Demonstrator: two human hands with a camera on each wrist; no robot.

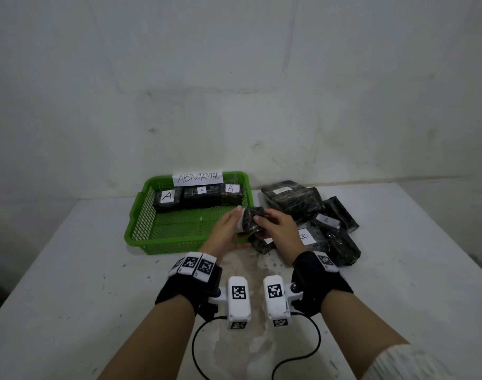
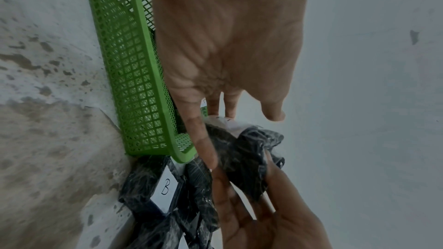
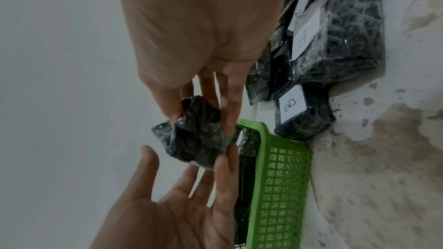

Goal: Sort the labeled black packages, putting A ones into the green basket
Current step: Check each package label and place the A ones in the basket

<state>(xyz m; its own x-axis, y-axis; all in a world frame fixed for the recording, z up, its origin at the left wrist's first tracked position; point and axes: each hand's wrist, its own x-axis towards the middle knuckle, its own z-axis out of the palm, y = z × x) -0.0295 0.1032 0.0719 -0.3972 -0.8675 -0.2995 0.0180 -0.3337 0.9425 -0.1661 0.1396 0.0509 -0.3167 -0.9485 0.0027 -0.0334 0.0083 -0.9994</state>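
My right hand (image 1: 279, 229) grips a small black package (image 1: 251, 219) in its fingertips, above the front right corner of the green basket (image 1: 165, 246). My left hand (image 1: 225, 229) is open, its straight fingers touching the package's white-labelled side. I cannot read the letter on that label. The left wrist view has the package (image 2: 242, 154) between the left hand (image 2: 227, 44) and the right hand (image 2: 263, 215). The right wrist view shows the right hand (image 3: 199, 35) pinching the package (image 3: 196, 139) and the open left hand (image 3: 179, 205). Three A packages (image 1: 167, 200) line the basket's back.
A pile of black packages (image 1: 289, 198) lies right of the basket, one marked A (image 1: 326, 220), one marked B (image 1: 305, 237). An "ABNORMAL" paper sign (image 1: 198, 178) hangs on the basket's back rim. The white table (image 1: 97, 283) ends against a wall behind.
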